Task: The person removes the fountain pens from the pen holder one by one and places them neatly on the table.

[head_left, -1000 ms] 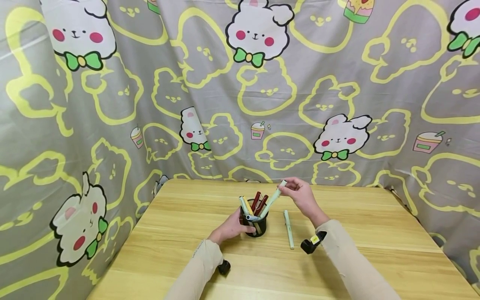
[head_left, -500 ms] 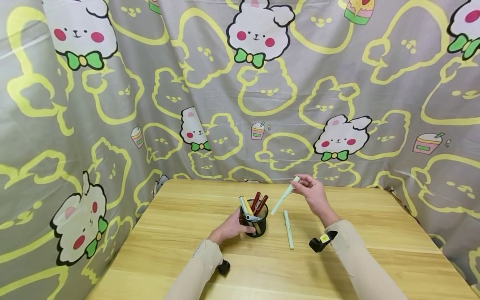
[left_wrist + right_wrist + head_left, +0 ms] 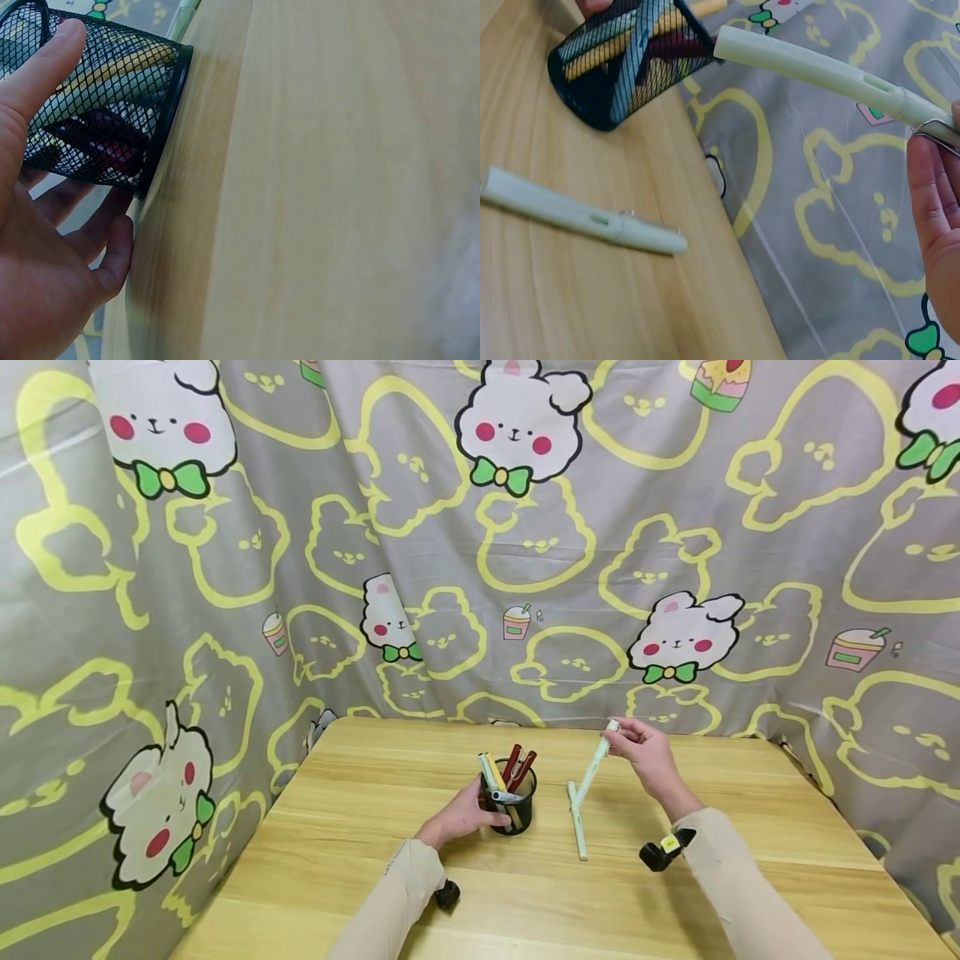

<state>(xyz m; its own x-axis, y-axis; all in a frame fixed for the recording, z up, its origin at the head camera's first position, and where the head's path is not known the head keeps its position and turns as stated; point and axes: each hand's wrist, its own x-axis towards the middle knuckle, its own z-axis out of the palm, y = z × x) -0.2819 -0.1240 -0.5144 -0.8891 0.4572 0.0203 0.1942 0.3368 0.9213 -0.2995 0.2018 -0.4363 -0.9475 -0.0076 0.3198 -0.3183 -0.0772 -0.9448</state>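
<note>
My left hand (image 3: 462, 814) grips the side of a black mesh pen holder (image 3: 519, 817), thumb across its front. In the left wrist view the thumb lies along the mesh (image 3: 105, 97) and the other fingers are around the far side. Several pens stand in the holder: pale green, yellow and dark red. To its right, my right hand (image 3: 643, 753) pinches a pale green pen (image 3: 817, 71) by its clip end. That pen slants down to the left, raised off the table. Below it a matching pale green pen (image 3: 585, 214) lies on the wood.
The wooden table (image 3: 360, 893) reaches back to a grey curtain (image 3: 435, 552) with yellow outlines and white cartoon animals. More of this curtain hangs along the left side. A black wrist camera (image 3: 658, 856) sits on the right sleeve, another (image 3: 447, 894) on the left.
My right hand has drawn the pale green pen out of the holder and carried it right, over the pen on the table. My left hand has stayed on the holder.
</note>
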